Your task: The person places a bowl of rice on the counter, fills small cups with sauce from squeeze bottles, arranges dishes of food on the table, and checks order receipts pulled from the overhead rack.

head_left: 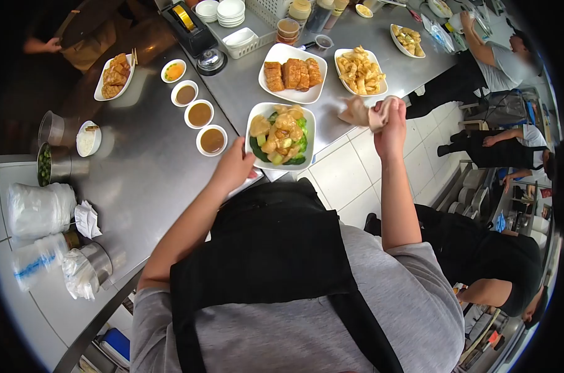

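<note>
- While my left hand (pixel 233 165) pinches the left side of a white square plate (pixel 255 112), my right hand (pixel 391 128) holds a pale cloth (pixel 359 114), with the fingers closed narrowly around it.
- This plate is at the near edge of the steel counter (pixel 151 180); whether its whole bottom rests there, I cannot tell.
- About the progress, I judge that the filling is done: green vegetables (pixel 255 148) and glossy sauced pieces (pixel 281 135) already lie in it. What is left for it — this I cannot see; the cloth is in the air, apart from the plate.
- Just beyond are crusted brown blocks (pixel 292 74) and golden fried pieces (pixel 361 71), both served, and leftward three bowls of brown sauce (pixel 199 114).
- About writing: a plastic bundle (pixel 35 266) carries blue print, too small for reading — no brand or label is legible to me.
</note>
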A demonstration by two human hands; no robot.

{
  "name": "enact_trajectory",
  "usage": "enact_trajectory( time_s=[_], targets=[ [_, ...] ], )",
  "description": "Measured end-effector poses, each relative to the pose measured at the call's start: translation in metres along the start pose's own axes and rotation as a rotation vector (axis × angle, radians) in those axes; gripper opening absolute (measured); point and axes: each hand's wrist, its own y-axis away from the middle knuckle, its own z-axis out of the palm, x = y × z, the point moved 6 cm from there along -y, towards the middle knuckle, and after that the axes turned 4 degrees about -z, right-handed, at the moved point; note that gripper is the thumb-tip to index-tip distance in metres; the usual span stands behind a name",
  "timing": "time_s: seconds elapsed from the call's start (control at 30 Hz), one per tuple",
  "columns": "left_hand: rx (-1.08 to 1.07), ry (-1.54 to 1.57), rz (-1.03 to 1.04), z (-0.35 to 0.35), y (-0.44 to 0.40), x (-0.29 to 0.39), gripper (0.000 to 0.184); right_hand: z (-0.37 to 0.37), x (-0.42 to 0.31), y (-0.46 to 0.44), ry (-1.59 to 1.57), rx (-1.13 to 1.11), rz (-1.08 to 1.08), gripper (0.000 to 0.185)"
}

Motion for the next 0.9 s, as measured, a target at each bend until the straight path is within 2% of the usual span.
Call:
enact_trajectory(
  time_s=[0.07, 0.1, 0.17, 0.2, 0.27, 0.3, 0.37, 0.4, 0.53, 0.73, 0.83, 0.9],
  targets=[
    [-0.227, 0.438, -0.129, 0.024, 0.011, -0.006, 0.045, 0.015, 0.003, 0.007, 0.702, -0.092, 0.072, 0.024],
    [-0.227, 0.443, -0.13, 0.025, 0.011, -0.007, 0.045, 0.022, 0.013, 0.008, 0.921, -0.183, 0.087, 0.021],
    [-0.333, 0.569, -0.203, 0.035, 0.013, -0.011, 0.054, 0.04, 0.033, 0.014, 1.162, -0.417, 0.05, 0.018],
    [-0.322, 0.57, -0.2, 0.038, 0.014, -0.009, 0.054, 0.045, 0.038, 0.014, 1.167, -0.424, 0.053, 0.018],
    [-0.332, 0.596, -0.207, 0.042, 0.014, -0.011, 0.054, 0.087, 0.04, 0.028, 1.271, -0.858, -0.464, 0.018],
    [-0.343, 0.611, -0.211, 0.044, 0.014, -0.013, 0.055, 0.095, 0.043, 0.027, 1.272, -0.865, -0.464, 0.018],
    [-0.329, 0.696, -0.19, 0.048, 0.013, -0.013, 0.056, 0.116, 0.051, 0.04, 1.461, -1.12, -0.704, 0.026],
    [-0.316, 0.776, -0.166, 0.05, 0.012, -0.013, 0.056, 0.119, 0.057, 0.041, 1.533, -1.197, -0.663, 0.032],
    [-0.314, 0.861, -0.165, 0.054, 0.012, -0.011, 0.057, 0.117, 0.049, 0.055, 1.625, -1.246, -0.713, 0.031],
    [-0.255, 0.901, -0.168, 0.055, 0.014, -0.01, 0.054, 0.087, 0.037, 0.105, 1.61, -1.1, -0.626, 0.031],
    [-0.273, 0.924, -0.183, 0.057, 0.014, -0.01, 0.056, 0.081, 0.039, 0.123, 1.686, -0.93, -0.392, 0.031],
    [-0.256, 0.932, -0.185, 0.057, 0.016, -0.008, 0.057, 0.086, 0.038, 0.137, 1.685, -0.894, -0.352, 0.036]
  ],
)
